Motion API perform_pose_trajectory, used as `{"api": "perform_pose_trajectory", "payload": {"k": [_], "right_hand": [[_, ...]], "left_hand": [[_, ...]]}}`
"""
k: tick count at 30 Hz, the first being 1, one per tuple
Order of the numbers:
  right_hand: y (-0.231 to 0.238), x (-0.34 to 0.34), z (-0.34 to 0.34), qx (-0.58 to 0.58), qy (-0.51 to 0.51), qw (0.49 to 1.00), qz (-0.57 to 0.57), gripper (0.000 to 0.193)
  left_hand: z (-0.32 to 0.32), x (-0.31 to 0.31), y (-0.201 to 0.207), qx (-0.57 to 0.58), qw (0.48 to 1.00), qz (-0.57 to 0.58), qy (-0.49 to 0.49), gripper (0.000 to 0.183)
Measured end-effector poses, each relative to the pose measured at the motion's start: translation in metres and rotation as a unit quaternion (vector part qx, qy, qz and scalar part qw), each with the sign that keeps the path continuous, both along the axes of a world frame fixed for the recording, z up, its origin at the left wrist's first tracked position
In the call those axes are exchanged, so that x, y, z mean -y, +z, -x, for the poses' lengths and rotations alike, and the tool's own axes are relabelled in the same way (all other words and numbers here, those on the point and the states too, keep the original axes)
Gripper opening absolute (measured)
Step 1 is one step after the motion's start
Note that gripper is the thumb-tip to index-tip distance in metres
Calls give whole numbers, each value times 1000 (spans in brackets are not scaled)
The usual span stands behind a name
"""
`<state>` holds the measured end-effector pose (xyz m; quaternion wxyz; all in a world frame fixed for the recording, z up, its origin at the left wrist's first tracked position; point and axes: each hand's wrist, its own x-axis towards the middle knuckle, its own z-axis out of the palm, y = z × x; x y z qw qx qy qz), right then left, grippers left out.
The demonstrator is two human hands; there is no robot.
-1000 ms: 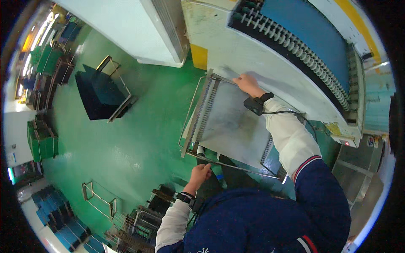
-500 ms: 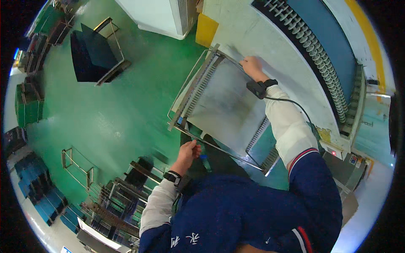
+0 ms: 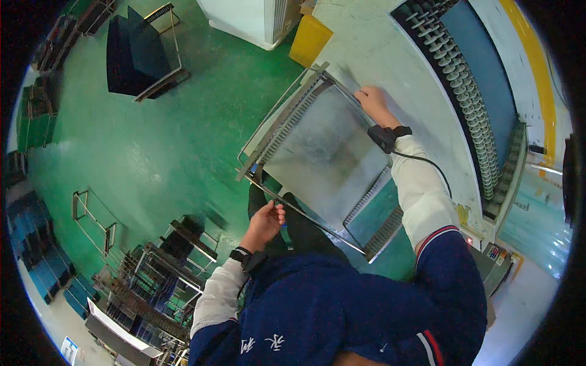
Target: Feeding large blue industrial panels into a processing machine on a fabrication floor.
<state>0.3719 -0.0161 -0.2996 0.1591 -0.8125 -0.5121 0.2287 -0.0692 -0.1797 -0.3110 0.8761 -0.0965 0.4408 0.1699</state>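
Observation:
A metal rack (image 3: pixel 254 154) with slotted, comb-like side bars is held tilted in front of me, above my legs. A flat grey panel (image 3: pixel 329 146) lies within its frame, with darker smudges across the middle. My left hand (image 3: pixel 265 222) has curled fingers closed at the near rod of the rack. At the far rod, beside the pale machine surface, my right hand (image 3: pixel 373 102) is closed round the metal; part of its grip is hidden. Both wrists wear dark bands, and from the right one's black device (image 3: pixel 382 138) runs a cable.
A pale machine top (image 3: pixel 421 122) with a row of rollers (image 3: pixel 455 79) borders the right side. Beyond the rack stand a yellow box (image 3: pixel 310 40) and a white cabinet (image 3: pixel 244 18). A rack with dark panels (image 3: pixel 137 61) is on the green floor; several racks (image 3: pixel 152 280) crowd the lower left.
My view has shifted a little, so the surroundings appear displaced. The rack and both hands keep nearly the same arrangement, with the rack's near end slightly further left in the picture.

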Motion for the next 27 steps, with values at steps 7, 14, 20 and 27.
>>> {"api": "perform_pose_trajectory", "payload": {"k": [7, 14, 20, 27], "right_hand": [[-3, 1, -7, -52, 69, 996, -39, 18], [-8, 10, -6, -11, 75, 990, -120, 20], [7, 9, 1, 52, 5, 995, -83, 23], [3, -2, 9, 95, -89, 992, -7, 28]], "left_hand": [[-3, -1, 2, 44, 994, 77, 69, 26], [-5, -25, 29, -290, 862, -275, -311, 33], [-7, -31, 30, -392, 553, -582, -450, 39], [-14, -22, 23, -262, 915, -169, -256, 38]]}}
